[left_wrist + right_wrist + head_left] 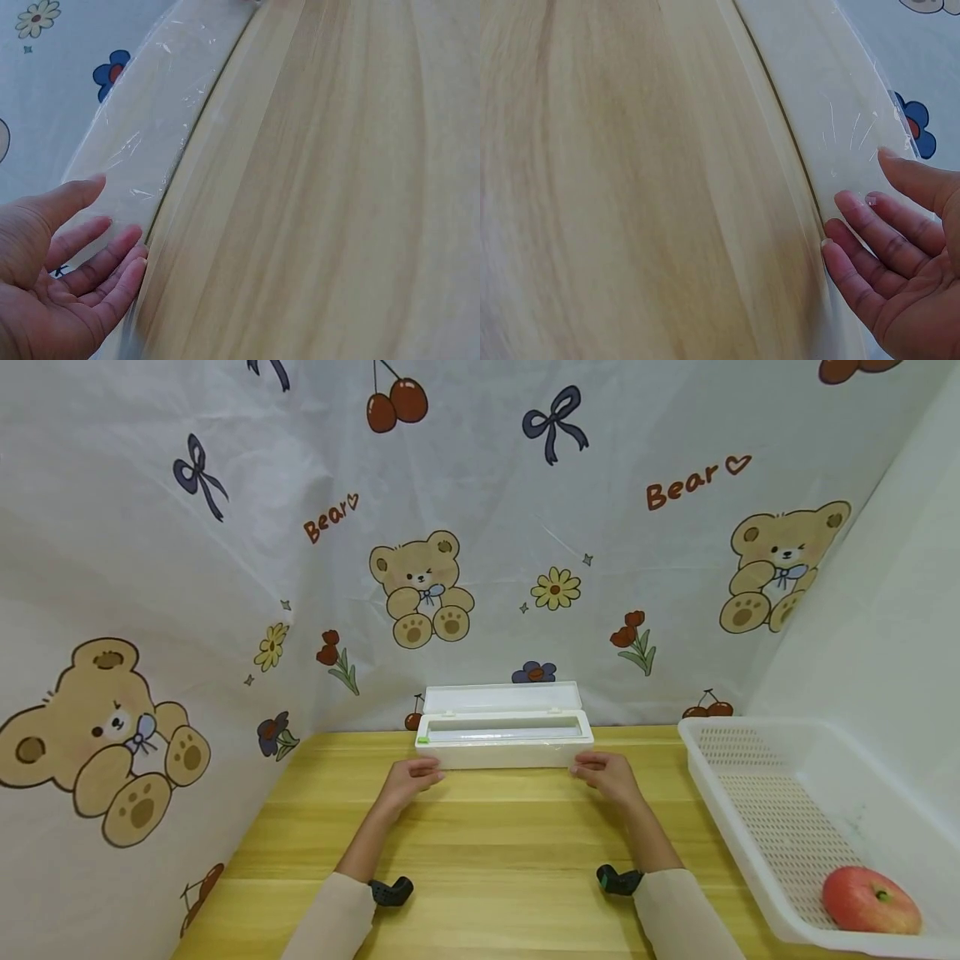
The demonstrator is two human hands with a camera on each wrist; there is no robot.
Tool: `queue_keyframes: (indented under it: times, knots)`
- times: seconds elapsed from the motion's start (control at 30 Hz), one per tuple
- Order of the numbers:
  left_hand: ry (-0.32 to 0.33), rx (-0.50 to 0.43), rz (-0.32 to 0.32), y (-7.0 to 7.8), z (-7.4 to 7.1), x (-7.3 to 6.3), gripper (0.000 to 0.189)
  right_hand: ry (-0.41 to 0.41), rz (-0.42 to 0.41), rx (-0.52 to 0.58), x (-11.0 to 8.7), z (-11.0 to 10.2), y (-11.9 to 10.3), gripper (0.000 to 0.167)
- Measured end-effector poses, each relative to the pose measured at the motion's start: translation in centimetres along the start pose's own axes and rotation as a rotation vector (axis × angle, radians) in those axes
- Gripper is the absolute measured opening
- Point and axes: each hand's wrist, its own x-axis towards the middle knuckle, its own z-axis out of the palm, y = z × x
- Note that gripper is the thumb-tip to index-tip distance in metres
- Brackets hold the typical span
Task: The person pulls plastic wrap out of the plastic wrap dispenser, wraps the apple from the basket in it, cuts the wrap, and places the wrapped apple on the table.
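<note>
A long white box (504, 755) that looks like a cling film dispenser stands at the back of the table. Its hinged lid (502, 697) is raised, a whitish roll (504, 734) lies in the opening, and a small green piece (423, 740) sits at the left end. Clear film (154, 124) covers its front. My left hand (408, 779) is at the front left corner, fingers loosely bent, fingertips by the front face. At the front right corner my right hand (609, 775) mirrors it, palm turned inward. Whether the fingertips press the box, I cannot tell.
A white perforated basket (723, 835) stands along the right side with a red apple (870, 900) in its near end. Behind the box hangs a bear-print cloth (495, 510), which also covers the left side. The wooden table (498, 852) stretches between my forearms.
</note>
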Motion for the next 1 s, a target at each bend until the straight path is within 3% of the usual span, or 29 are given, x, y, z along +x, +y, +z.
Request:
queue_keyframes:
  times: [0.2,0.43,0.73,1.0]
  knots:
    - [0.014,0.035,-0.008,0.14,0.29,0.09,0.023,0.000,-0.014,-0.008,-0.05,0.25,-0.18,0.029]
    - [0.032,-0.067,-0.029,0.18,0.77,0.09,0.022,0.015,0.009,0.001,-0.18,0.34,-0.13,0.020]
    - [0.021,-0.239,-0.073,-0.43,0.88,-0.31,0.020,-0.025,0.020,0.150,-0.68,0.12,0.05,0.020]
    - [-0.016,-0.319,-0.069,-0.29,0.43,-0.55,0.025,-0.057,0.039,0.314,-0.90,-0.31,0.15,0.022]
